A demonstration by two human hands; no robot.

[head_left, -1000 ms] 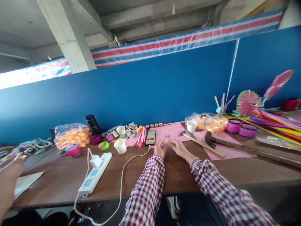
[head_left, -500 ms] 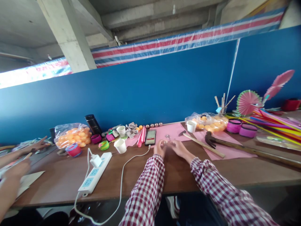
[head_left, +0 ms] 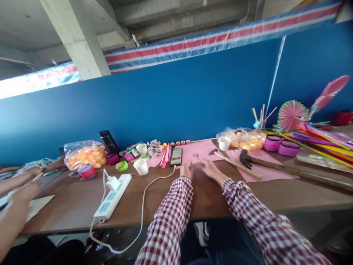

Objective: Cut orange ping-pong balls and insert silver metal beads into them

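My left hand (head_left: 187,169) is closed on a small shiny object (head_left: 193,163), too small to name, just in front of the phone (head_left: 175,156). Close on its right, my right hand (head_left: 209,169) has its fingers drawn together near the same object; whatever they hold is blurred. Beyond both hands, small metallic pieces (head_left: 196,155) lie on a pink sheet (head_left: 205,147). Several shiny balls (head_left: 183,142) stand in a row along the sheet's back edge.
Right of my hands lie a small hammer (head_left: 238,165) and a larger claw hammer (head_left: 292,170). White cups (head_left: 141,166), a power strip (head_left: 113,197) and its cable are on the left. Another person's hands (head_left: 26,189) work at the far left.
The view has shifted slightly, and more of the small metallic pieces shows beyond my hands. My hands stay close together. At the far left the other person's hands have moved a little right.
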